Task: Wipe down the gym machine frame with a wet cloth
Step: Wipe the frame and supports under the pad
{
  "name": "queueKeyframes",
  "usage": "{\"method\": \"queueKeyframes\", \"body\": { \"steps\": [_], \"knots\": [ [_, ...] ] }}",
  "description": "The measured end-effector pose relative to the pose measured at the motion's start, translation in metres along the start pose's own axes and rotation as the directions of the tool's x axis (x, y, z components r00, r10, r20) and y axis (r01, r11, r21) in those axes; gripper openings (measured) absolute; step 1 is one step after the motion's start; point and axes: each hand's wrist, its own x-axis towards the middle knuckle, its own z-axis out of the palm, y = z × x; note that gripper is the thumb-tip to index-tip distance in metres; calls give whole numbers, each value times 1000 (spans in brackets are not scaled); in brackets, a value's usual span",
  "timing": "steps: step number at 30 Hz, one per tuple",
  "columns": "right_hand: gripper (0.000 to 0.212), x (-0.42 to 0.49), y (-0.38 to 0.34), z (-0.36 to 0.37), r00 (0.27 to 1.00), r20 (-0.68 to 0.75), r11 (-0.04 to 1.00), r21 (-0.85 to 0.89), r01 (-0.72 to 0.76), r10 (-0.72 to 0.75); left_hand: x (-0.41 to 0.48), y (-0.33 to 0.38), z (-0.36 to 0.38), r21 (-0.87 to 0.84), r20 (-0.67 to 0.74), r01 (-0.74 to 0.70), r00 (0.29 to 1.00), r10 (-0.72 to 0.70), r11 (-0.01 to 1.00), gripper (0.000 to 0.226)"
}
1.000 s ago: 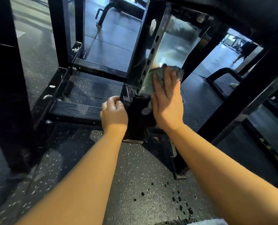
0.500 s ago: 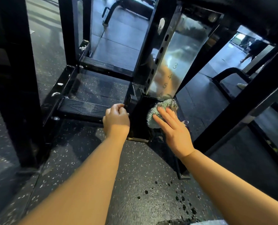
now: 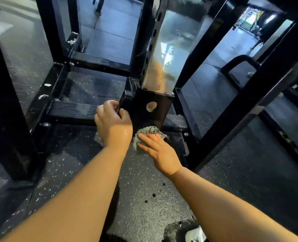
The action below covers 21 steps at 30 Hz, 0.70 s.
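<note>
A black gym machine frame stands on speckled rubber floor. Its shiny steel upright (image 3: 167, 49), with holes and numbers, slots into a black base sleeve (image 3: 151, 109) that has a round hole. My right hand (image 3: 158, 151) presses a wet grey-green cloth (image 3: 144, 132) flat against the bottom of that sleeve, fingers straight. My left hand (image 3: 112, 122) is curled around the sleeve's left edge, just left of the cloth.
Black floor rails (image 3: 69, 110) run left and right of the sleeve. Thick black posts stand at far left (image 3: 7, 102) and slant at right (image 3: 249, 95). Water drops dot the floor (image 3: 153, 195) near me. A dark shoe tip (image 3: 183, 231) shows at the bottom.
My right hand slid the cloth down from the steel upright, over the black sleeve, to its bottom edge. My left hand stayed gripping the sleeve's left side.
</note>
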Motion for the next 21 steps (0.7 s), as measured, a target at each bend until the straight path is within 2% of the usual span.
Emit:
{"method": "queueKeyframes", "body": {
  "steps": [3, 5, 7, 8, 9, 10, 11, 12, 13, 14, 15, 17, 19, 21],
  "knots": [
    [43, -10, -4, -7, 968, -77, 945, 250, -212, 238, -9, 6, 3, 54, -27, -142, 989, 144, 988, 17],
    [44, -6, -18, -18, 888, -98, 789, 511, -341, 448, -15, 11, 6, 71, -13, -233, 972, 235, 970, 19],
    [50, 3, -33, -30, 777, -30, 561, 709, -428, 629, -21, 11, 9, 86, 16, -386, 922, 386, 918, 24],
    [50, 9, -39, -36, 687, 20, 425, 773, -472, 726, -24, 10, 9, 101, 42, -456, 890, 454, 884, 30],
    [45, 13, -40, -42, 552, 83, 242, 838, -490, 830, -27, 11, 9, 120, 77, -508, 861, 502, 853, 35],
    [35, 16, -35, -43, 384, 171, 34, 881, -472, 907, -29, 10, 8, 137, 110, -533, 846, 522, 835, 38],
    [23, 18, -29, -45, 208, 277, -176, 898, -403, 938, -30, 11, 6, 160, 142, -558, 829, 541, 814, 38],
    [19, 20, -23, -47, 60, 375, -337, 884, -325, 925, -30, 9, 3, 184, 174, -587, 809, 562, 788, 38],
    [25, 22, -19, -47, -7, 434, -416, 859, -298, 901, -29, 7, 2, 214, 211, -625, 780, 590, 750, 40],
    [33, 25, -15, -48, -1, 487, -467, 838, -282, 874, -28, 8, 3, 256, 259, -671, 742, 619, 696, 42],
    [39, 31, -15, -50, 43, 531, -499, 819, -283, 846, -27, 7, 5, 293, 300, -708, 706, 641, 642, 45],
    [33, 56, -13, -67, 228, 592, -567, 806, -171, 773, -23, 9, 7, 356, 357, -761, 648, 673, 543, 48],
    [29, 85, -2, -96, 401, 509, -528, 846, -71, 762, -17, 16, 8, 404, 378, -788, 606, 700, 464, 49],
    [30, 93, 12, -105, 464, 411, -412, 905, -105, 785, -14, 23, 9, 443, 375, -799, 577, 726, 407, 50]
  ]
}}
